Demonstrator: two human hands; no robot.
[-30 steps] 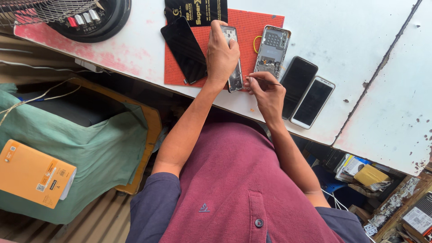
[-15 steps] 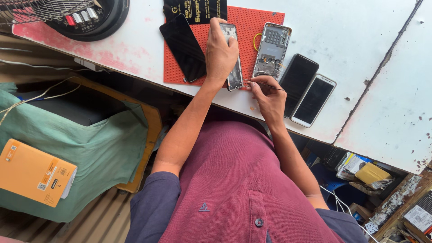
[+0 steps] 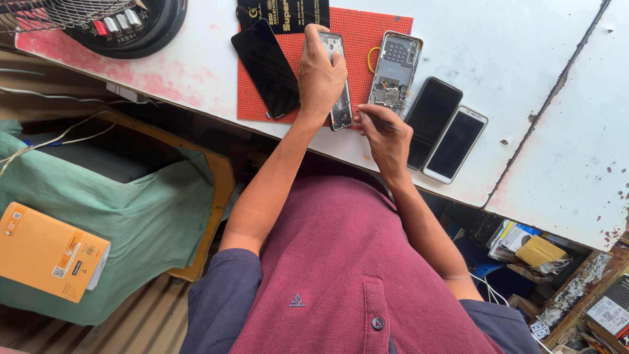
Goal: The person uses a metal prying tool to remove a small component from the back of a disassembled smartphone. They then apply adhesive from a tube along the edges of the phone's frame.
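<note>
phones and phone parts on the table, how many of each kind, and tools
Whole phones, screens dark: 2, one black, one white-edged
Loose black screen panel: 1
Opened phone body: 1
Phone frame under left hand: 1
Thin tool in right hand: 1
Total: 6

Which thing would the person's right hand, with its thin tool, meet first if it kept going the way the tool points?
Probably the opened phone with its back off: the right hand aims the thin tool roughly toward its lower end, though depth is unclear.

Orange box (image 3: 49, 252) lower left on green cloth — two dark-screened phones (image 3: 445, 131) on table.
</note>
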